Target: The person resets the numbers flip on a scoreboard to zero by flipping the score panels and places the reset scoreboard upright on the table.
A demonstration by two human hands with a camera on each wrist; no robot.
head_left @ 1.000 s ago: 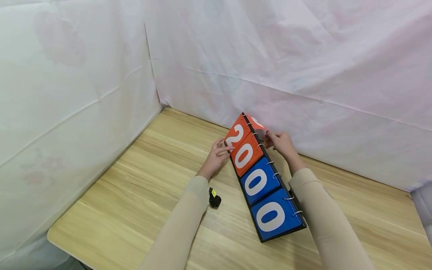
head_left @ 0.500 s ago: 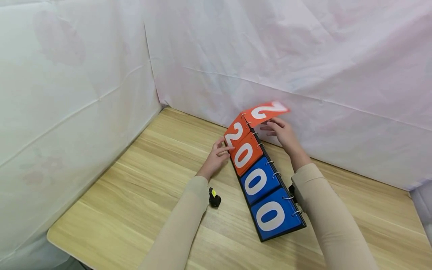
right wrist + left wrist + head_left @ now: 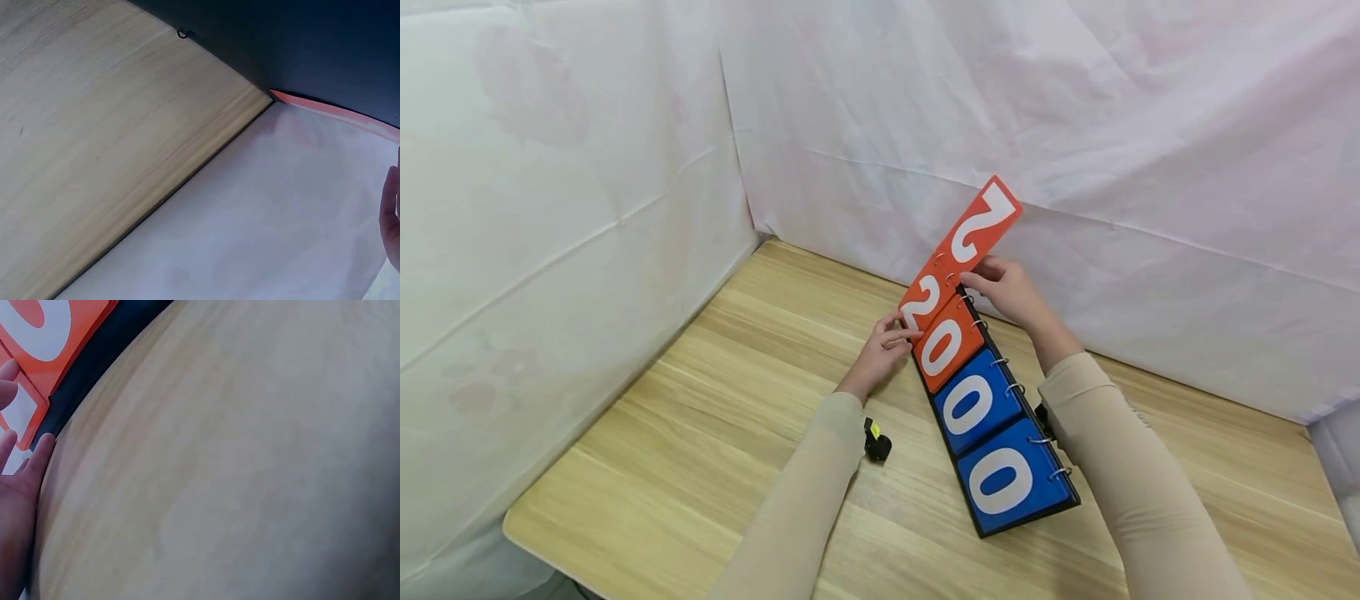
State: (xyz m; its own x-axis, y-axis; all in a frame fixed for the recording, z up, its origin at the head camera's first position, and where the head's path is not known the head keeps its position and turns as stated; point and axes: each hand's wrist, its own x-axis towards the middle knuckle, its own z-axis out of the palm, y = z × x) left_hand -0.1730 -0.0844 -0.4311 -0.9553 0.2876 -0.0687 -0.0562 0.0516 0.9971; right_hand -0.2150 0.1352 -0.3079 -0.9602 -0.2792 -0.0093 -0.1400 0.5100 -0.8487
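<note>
A flip scoreboard (image 3: pixel 951 402) with a black frame and metal rings stands slanted on the table. Its front shows an orange 2, an orange 0 and two blue 0 cards. Above the far end an orange card (image 3: pixel 989 218) stands raised on its rings, a white 2 facing me. My right hand (image 3: pixel 1011 292) is at that card's base, thumb tip by the rings and other fingers partly hidden behind the card; I cannot tell whether they pinch it. With straight fingers my left hand (image 3: pixel 883 354) touches the lower edge by the front 2, also seen in the left wrist view.
The wooden table (image 3: pixel 715 400) meets a pale patterned cloth (image 3: pixel 1045 108) behind the scoreboard, with another cloth side (image 3: pixel 565 208) at the left. A small black device (image 3: pixel 877 442) with a yellow mark sits at the left cuff.
The orange card has swung up from behind the scoreboard to stand raised above its far end. My right hand has moved with it, up to the rings. The left hand stays put.
</note>
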